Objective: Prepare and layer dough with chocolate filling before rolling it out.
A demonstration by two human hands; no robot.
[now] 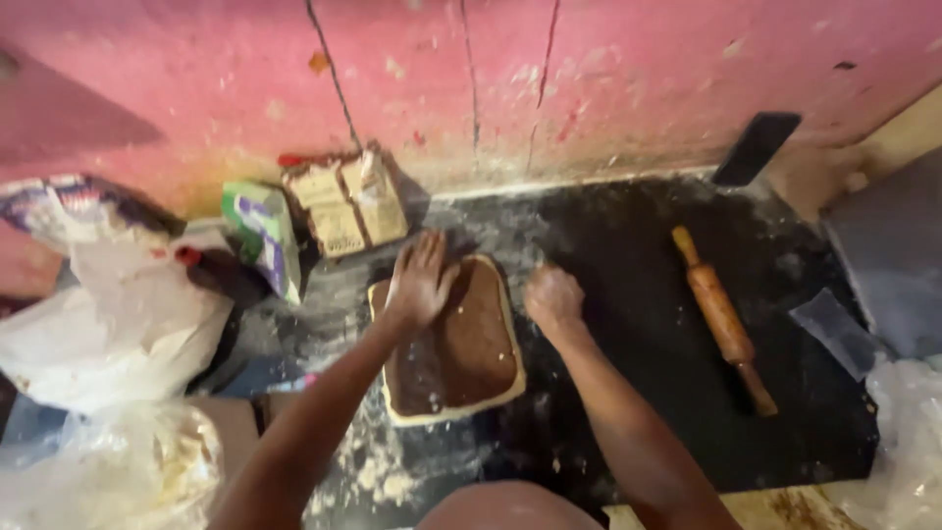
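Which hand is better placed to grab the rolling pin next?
Probably the right hand: it's at the dough's right edge, on the rolling pin's side. The left hand rests on the dough, farther away.

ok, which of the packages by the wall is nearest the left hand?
The brown carton against the pink wall, just above the left hand. The green and purple packet sits farther left, the white bags farther still.

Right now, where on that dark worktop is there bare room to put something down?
The widest bare patch of the dark worktop lies between the right hand and the rolling pin. A second strip runs in front of the pin's near end. The left side is crowded: white plastic bags, a green packet and cartons press close to the spread dough slab under the left hand.
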